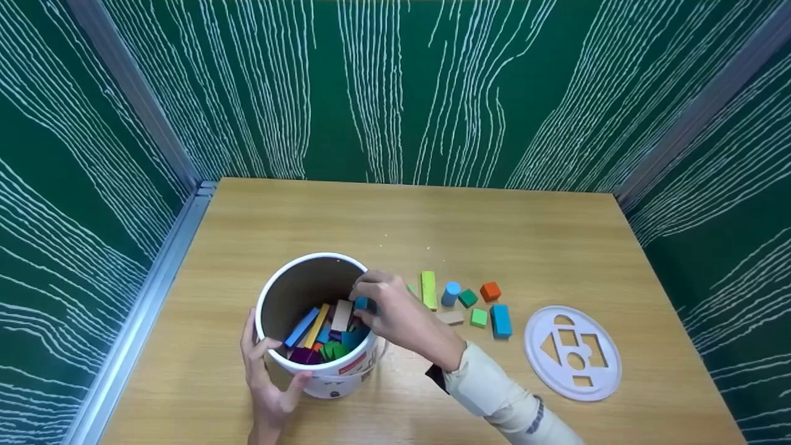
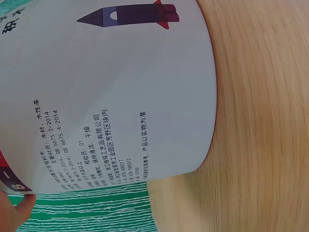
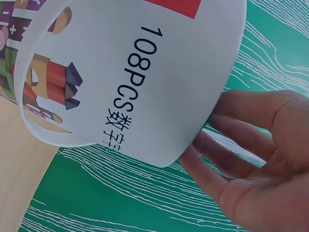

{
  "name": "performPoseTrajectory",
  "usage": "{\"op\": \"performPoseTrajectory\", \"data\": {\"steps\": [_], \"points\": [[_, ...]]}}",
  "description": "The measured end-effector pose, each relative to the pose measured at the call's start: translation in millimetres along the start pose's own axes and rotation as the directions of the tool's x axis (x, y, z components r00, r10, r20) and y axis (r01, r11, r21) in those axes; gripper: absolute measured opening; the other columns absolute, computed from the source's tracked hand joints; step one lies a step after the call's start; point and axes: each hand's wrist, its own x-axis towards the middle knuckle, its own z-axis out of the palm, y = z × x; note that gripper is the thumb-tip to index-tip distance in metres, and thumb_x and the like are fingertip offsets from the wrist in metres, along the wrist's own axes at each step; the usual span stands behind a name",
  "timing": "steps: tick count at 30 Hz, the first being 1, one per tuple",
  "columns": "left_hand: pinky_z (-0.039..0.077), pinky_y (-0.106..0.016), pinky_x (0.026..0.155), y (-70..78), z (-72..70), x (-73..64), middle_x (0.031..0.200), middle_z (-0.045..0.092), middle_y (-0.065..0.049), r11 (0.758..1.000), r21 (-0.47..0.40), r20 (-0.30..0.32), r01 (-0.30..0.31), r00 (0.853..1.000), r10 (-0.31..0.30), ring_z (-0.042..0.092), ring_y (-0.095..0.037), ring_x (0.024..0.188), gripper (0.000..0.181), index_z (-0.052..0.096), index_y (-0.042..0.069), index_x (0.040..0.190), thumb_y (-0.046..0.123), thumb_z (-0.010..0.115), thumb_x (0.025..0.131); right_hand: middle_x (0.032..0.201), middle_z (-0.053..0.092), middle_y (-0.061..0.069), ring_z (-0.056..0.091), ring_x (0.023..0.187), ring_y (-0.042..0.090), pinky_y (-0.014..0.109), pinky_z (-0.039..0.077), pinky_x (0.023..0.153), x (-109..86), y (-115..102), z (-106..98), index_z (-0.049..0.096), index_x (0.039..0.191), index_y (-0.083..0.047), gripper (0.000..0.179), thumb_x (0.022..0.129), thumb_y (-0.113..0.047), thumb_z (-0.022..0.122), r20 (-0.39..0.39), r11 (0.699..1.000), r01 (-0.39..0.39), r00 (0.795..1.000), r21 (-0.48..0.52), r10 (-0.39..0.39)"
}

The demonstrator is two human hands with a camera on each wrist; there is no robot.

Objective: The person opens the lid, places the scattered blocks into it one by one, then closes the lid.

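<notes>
The left hand (image 1: pixel 267 374) grips the rim of a white, printed cylindrical bucket (image 1: pixel 321 384) on the wooden tabletop (image 1: pixel 525 241); the left wrist view cuts off most of that hand. Inside the bucket's mouth, the right hand (image 1: pixel 398 312) pinches a small blue block (image 1: pixel 363 303), mostly covered by fingers; the right wrist view hides the fingertips behind the wall. A green block (image 1: pixel 410 288) barely shows past the right hand.

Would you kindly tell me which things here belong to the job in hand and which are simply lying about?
Probably in the job:
white bucket
blue block at the right grip
blocks inside
loose blocks outside

Probably lying about:
lid with cut-outs
pale specks
</notes>
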Motion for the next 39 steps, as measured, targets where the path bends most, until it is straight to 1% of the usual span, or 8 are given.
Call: {"op": "performPoseTrajectory", "data": {"steps": [7,14,20,26,28,33,36,39], "points": [[0.026,-0.028,0.11,-1.6,1.7,-0.3,0.153,0.021,-0.015,1.0,0.012,-0.002,0.001,1.0,-0.001,0.024,-0.031,0.137,0.053,0.049,0.002,0.108,0.015,0.077,0.066,0.104,0.064,0.008,0.061,0.095,0.019,0.025,0.054,0.078,2.1,2,4,0.072,0.097,-0.007,0.016,0.081,-0.004,0.072,0.03,1.0,-0.015,0.999,0.003,0.015],[0.027,-0.032,0.111,-6.3,3.0,0.1,0.152,0.021,-0.02,0.998,-0.032,-0.004,-0.059,0.998,0.059,0.023,-0.036,0.137,0.053,0.049,-0.002,0.107,0.027,0.077,0.073,0.105,0.063,0.006,0.062,0.096,0.018,0.026,0.054,0.079,2.7,3,7,0.069,0.099,-0.007,0.017,0.083,-0.001,0.069,0.014,1.0,0.003,1.0,0.031,-0.003],[0.027,-0.028,0.11,-5.0,2.7,-0.9,0.152,0.021,-0.017,1.0,-0.009,-0.005,-0.022,1.0,0.022,0.024,-0.032,0.138,0.051,0.049,-0.001,0.107,0.02,0.078,0.07,0.107,0.063,0.007,0.061,0.097,0.018,0.026,0.053,0.081,0.1,1,3,0.069,0.1,-0.008,0.017,0.084,-0.004,0.069,0.025,0.999,0.015,1.0,0.031,-0.016],[0.027,-0.027,0.11,-5.4,3.6,-4.2,0.151,0.022,-0.019,1.0,0.03,-0.031,-0.004,1.0,0.004,0.025,-0.029,0.137,0.053,0.048,-0.001,0.106,0.009,0.077,0.064,0.111,0.062,0.007,0.059,0.101,0.02,0.027,0.053,0.083,-5.5,-1,-5,0.07,0.101,-0.009,0.017,0.084,-0.005,0.069,0.041,0.999,-0.017,0.999,0.035,0.016],[0.028,-0.027,0.109,-4.4,3.3,-3.8,0.152,0.022,-0.017,0.999,0.036,-0.03,0.001,1.0,0.0,0.025,-0.029,0.137,0.053,0.048,0.0,0.107,0.008,0.077,0.063,0.113,0.061,0.007,0.058,0.103,0.021,0.028,0.052,0.084,-8.0,-2,-7,0.07,0.101,-0.01,0.017,0.084,-0.006,0.07,0.036,0.999,-0.031,0.999,0.034,0.03],[0.028,-0.027,0.11,-1.2,1.8,-1.3,0.153,0.021,-0.013,1.0,0.024,-0.013,0.0,1.0,0.0,0.024,-0.032,0.137,0.051,0.048,0.001,0.108,0.011,0.076,0.067,0.114,0.059,0.006,0.056,0.103,0.02,0.028,0.052,0.085,-15.9,0,-13,0.07,0.101,-0.011,0.019,0.082,-0.008,0.073,0.02,0.999,-0.049,0.999,0.016,0.049],[0.027,-0.028,0.11,-1.3,1.9,-0.6,0.153,0.021,-0.014,1.0,0.013,-0.01,-0.01,1.0,0.011,0.023,-0.033,0.138,0.051,0.048,0.0,0.108,0.015,0.077,0.069,0.113,0.059,0.005,0.055,0.103,0.019,0.028,0.052,0.085,-22.3,4,-16,0.07,0.101,-0.012,0.021,0.081,-0.008,0.073,-0.001,0.999,-0.052,0.999,0.011,0.052],[0.028,-0.029,0.11,-2.0,1.8,-0.3,0.153,0.021,-0.015,1.0,0.002,-0.011,-0.027,1.0,0.027,0.023,-0.034,0.137,0.052,0.048,0.0,0.108,0.019,0.077,0.07,0.111,0.059,0.003,0.054,0.101,0.017,0.026,0.053,0.083,-29.0,11,-17,0.069,0.101,-0.012,0.021,0.081,-0.007,0.074,-0.042,0.999,-0.046,0.998,0.008,0.047]]}}
